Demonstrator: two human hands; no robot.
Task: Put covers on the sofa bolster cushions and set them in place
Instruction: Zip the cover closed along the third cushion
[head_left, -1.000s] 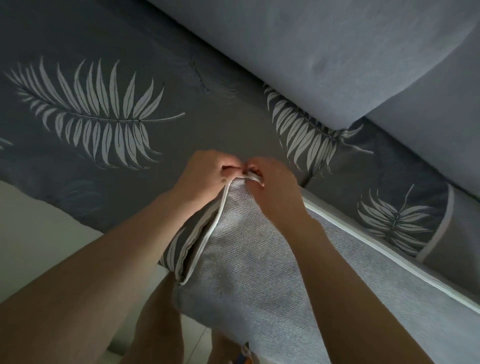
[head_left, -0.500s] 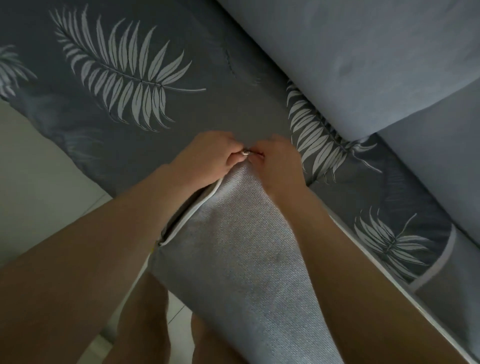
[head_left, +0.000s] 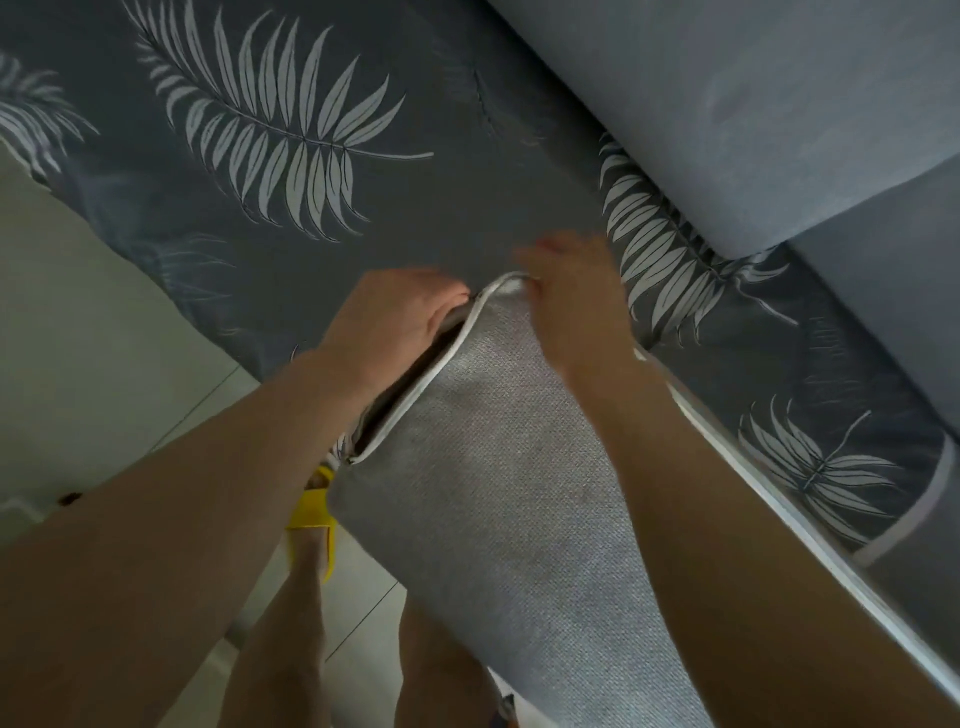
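My left hand (head_left: 400, 317) holds the open edge of the grey cover (head_left: 498, 467) in the middle of the frame. My right hand (head_left: 576, 296) is blurry, fingers bent at the white-trimmed corner. The cushion leans on the leafy sofa seat (head_left: 415, 218).

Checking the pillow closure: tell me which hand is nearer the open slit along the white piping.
Left. The left hand has its fingers tucked into the open slit beside the white piping. The right hand sits off it, at the top corner of the cushion.
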